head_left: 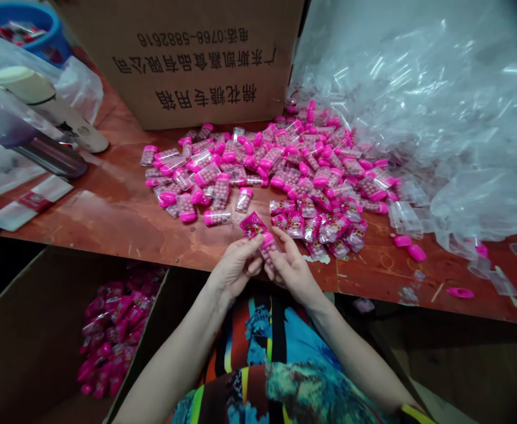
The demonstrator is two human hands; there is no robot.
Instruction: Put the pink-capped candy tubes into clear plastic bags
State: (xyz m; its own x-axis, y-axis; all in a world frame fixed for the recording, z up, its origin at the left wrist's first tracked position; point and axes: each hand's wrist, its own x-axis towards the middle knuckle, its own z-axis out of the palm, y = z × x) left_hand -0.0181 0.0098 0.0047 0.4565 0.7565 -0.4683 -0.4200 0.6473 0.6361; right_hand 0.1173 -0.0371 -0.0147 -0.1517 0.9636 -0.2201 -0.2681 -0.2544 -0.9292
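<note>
Both hands meet at the table's front edge. My left hand (238,265) is closed on a small pink printed packet (253,225), its fingers pinching the lower part. My right hand (292,265) is closed round a small clear bottle of pink candies with a pink cap (268,246), which touches the packet. Whether the bottle is partly inside the packet cannot be made out. Just beyond the hands lies a heap of pink-capped candy bottles (223,189). Right of them is a pile of pink printed packets (324,227).
A large cardboard box (196,70) stands behind the heap. Clear plastic bags (400,106) fill the right rear. Flasks (70,121) and a blue basket (58,35) are at left. An open carton (20,330) below the table holds pink packets (117,324). Loose pink caps (416,252) lie at right.
</note>
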